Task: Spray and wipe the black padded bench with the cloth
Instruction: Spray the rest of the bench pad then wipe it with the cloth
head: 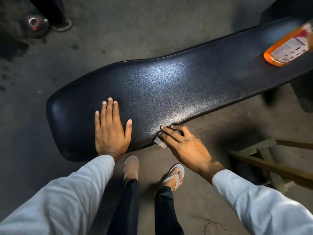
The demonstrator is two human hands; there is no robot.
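The black padded bench [169, 85] runs from lower left to upper right, its textured top shining under the light. My left hand [111, 131] lies flat on its near end, fingers straight and spread. My right hand [183, 145] presses a small pale cloth [160, 142] against the bench's near side edge; its fingers lie over the cloth, which is mostly hidden beneath them. An orange spray bottle [288, 46] with a white label lies on the bench's far right end, partly cut off by the frame.
My feet in sandals [176, 177] stand on the concrete floor just below the bench. A wooden frame [271, 160] sits at the right. Another person's shoe [62, 26] and a dark round weight [33, 22] are at the top left.
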